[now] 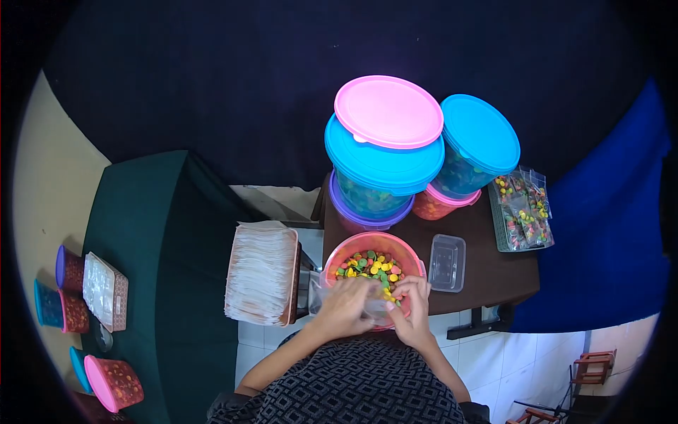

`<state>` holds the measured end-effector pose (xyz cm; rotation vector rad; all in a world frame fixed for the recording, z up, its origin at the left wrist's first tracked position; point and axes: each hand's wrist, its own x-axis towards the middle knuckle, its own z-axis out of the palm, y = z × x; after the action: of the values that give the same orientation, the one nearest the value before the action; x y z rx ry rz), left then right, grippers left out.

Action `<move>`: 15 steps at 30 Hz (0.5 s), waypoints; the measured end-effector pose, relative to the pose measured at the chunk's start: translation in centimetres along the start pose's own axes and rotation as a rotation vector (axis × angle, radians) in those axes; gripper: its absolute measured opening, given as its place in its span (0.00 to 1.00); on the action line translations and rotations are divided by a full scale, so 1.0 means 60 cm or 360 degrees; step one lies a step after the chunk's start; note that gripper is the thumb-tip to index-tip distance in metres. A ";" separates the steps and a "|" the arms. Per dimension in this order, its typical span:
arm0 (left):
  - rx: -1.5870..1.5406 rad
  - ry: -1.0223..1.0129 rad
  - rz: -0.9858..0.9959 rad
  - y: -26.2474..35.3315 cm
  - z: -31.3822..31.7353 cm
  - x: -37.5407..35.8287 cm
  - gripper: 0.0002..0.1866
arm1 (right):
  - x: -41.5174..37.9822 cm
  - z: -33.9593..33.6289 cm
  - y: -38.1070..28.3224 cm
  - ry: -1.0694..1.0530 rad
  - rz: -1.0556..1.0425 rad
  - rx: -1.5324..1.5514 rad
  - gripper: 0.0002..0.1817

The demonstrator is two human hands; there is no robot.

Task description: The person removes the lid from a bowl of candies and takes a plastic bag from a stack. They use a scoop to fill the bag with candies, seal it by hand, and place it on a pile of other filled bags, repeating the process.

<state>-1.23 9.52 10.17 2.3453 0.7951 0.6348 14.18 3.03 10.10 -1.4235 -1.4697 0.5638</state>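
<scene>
A pink tub (378, 240) stands at the table's front edge, close to my body. Inside it lie many small round candies (381, 267) in yellow, green, red and brown. My left hand (345, 309) is over the tub's near left side, its fingers closed on a clear plastic bag (374, 308). Beside the bag, over the tub's near right side, my right hand (413, 311) has its fingers curled toward the thumb. What those fingers hold, if anything, is too blurred to make out.
Behind the tub are stacked lidded tubs, with a pink lid (388, 112) and a blue lid (480, 134) on top. A clear container (448, 263) and a basket of filled bags (522, 212) stand to the right. To the left is a basket of stacked plastic bags (261, 274).
</scene>
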 end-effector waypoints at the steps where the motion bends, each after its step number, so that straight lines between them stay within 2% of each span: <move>1: -0.0016 0.0029 -0.0060 -0.005 -0.007 -0.004 0.31 | 0.003 -0.010 -0.008 -0.0163 -0.0042 -0.0160 0.10; 6: 0.0008 0.0059 -0.0127 -0.014 -0.017 -0.018 0.35 | -0.003 0.013 -0.003 -0.0283 -0.0004 -0.0170 0.09; 8: 0.0009 0.0056 -0.0117 -0.014 -0.015 -0.020 0.36 | -0.002 0.018 -0.002 -0.0385 -0.0111 -0.0275 0.09; 15: 0.0034 0.0031 -0.0134 -0.018 -0.010 -0.034 0.34 | 0.012 0.021 -0.003 -0.0461 -0.0147 -0.0194 0.08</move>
<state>-3.44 9.10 9.42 2.3146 0.9086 0.6165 13.11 4.04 9.96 -1.4014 -1.8162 0.6519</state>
